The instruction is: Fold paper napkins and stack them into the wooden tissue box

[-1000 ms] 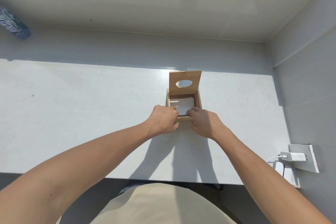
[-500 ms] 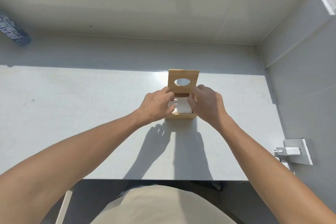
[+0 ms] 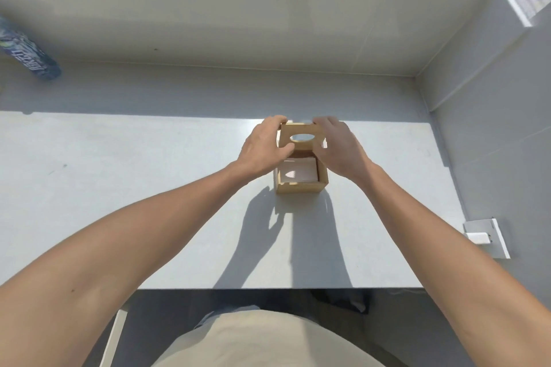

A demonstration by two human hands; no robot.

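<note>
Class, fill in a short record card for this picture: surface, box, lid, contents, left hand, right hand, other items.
surface: pale grey table
box: wooden tissue box, open
lid: raised lid with oval hole
contents: white napkins inside
left hand: left hand grips the lid's left edge
right hand: right hand grips its right edge
other items: blue can, white charger

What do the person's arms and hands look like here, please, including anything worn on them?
Both arms are bare as far up as the view shows: no sleeves, and no watch or bracelet on either wrist. The left hand and right hand wear no gloves, and no rings show. A beige garment covers the torso.
</note>
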